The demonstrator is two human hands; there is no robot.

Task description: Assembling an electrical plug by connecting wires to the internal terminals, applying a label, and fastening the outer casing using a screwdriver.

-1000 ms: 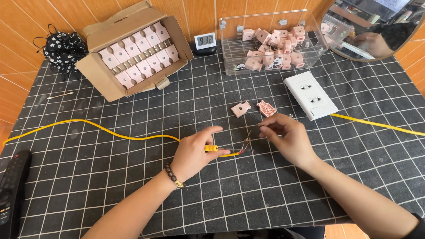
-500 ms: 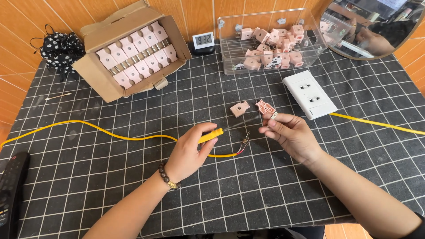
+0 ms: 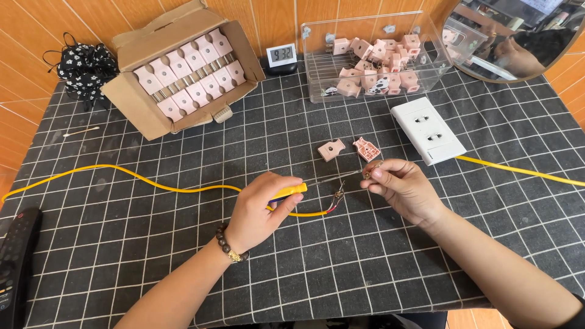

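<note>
My left hand (image 3: 259, 210) grips a screwdriver with a yellow handle (image 3: 291, 191); its thin metal shaft points right toward my right hand (image 3: 402, 189). My right hand pinches a small metal part (image 3: 369, 173) at its fingertips, right at the shaft's tip. A yellow cable (image 3: 152, 183) runs across the mat from the left and ends in bared wire strands (image 3: 337, 198) between the two hands. Two pink plug shell halves (image 3: 331, 149) (image 3: 366, 148) lie just beyond my hands.
A white wall socket plate (image 3: 428, 130) lies at the right with another yellow cable (image 3: 524, 172) leading off. Behind are a cardboard box of pink plugs (image 3: 183, 73), a clear bin of pink plugs (image 3: 372, 55), a small digital clock (image 3: 282, 55), a mirror (image 3: 518, 36) and a remote (image 3: 15, 262).
My left hand has lifted the screwdriver off the cable and turned its shaft toward my right hand. My right hand has stayed in place with the small part.
</note>
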